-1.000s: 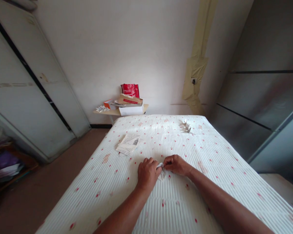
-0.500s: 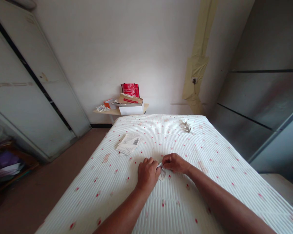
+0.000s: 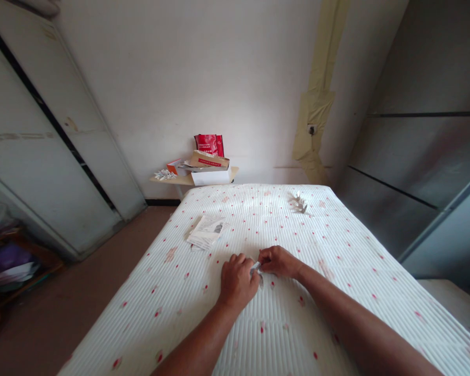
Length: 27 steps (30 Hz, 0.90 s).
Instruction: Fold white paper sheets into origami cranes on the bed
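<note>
Between my hands, low over the bed, is a small folded piece of printed paper (image 3: 256, 268). My left hand (image 3: 238, 279) has its fingers curled round the paper's left side, thumb pointing toward the right hand. The fingers of my right hand (image 3: 277, 261) pinch the paper's right end. Much of the paper is hidden by the fingers. Ahead and to the left lies a stack of printed paper sheets (image 3: 207, 231). At the far right of the bed sits a little pile of folded paper pieces (image 3: 299, 202).
The quilted bed cover (image 3: 290, 334) is white with red dots. Beyond its far edge a small table (image 3: 184, 180) bears a white box (image 3: 210, 177), a red bag (image 3: 209, 144) and more folded paper pieces (image 3: 164, 174). Cabinets (image 3: 82, 151) stand left, large grey panels (image 3: 415, 151) right.
My left thumb has shifted over the paper, and less of its lower part shows. My right fingers have moved very slightly left. The stack and the pile stay put.
</note>
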{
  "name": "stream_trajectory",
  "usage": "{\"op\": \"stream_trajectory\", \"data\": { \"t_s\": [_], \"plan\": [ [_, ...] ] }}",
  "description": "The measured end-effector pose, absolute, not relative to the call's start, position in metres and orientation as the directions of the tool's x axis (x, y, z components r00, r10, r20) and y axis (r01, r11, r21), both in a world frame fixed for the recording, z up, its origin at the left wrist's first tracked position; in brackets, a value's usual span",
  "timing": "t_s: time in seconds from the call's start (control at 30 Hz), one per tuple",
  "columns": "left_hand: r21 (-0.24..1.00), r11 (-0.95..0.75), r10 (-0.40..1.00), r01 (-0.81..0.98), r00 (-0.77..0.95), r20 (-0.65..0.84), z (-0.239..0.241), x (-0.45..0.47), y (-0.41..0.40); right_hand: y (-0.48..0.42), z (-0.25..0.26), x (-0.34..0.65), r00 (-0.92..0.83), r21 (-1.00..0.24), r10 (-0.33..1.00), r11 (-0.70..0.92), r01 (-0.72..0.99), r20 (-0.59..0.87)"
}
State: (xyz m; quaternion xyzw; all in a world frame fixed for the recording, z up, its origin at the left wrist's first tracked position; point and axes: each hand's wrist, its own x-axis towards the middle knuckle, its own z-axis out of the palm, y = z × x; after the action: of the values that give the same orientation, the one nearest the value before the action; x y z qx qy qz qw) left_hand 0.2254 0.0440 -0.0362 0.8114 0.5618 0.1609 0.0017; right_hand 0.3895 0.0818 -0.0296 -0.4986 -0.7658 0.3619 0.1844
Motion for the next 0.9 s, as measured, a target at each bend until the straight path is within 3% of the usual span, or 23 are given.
{"op": "stream_trajectory", "data": {
  "t_s": [0.37,0.9],
  "plan": [
    [0.209,-0.313,0.942,0.927,0.273,0.196,-0.034,0.228,0.045,0.081,-0.032,0.391,-0.457,-0.76,0.888,0.267,0.593,-0.045],
    [0.205,-0.346,0.925,0.916,0.295,0.24,-0.042,0.225,0.049,0.083,-0.047,0.384,-0.448,-0.921,0.892,0.22,0.322,0.056]
  ]
}}
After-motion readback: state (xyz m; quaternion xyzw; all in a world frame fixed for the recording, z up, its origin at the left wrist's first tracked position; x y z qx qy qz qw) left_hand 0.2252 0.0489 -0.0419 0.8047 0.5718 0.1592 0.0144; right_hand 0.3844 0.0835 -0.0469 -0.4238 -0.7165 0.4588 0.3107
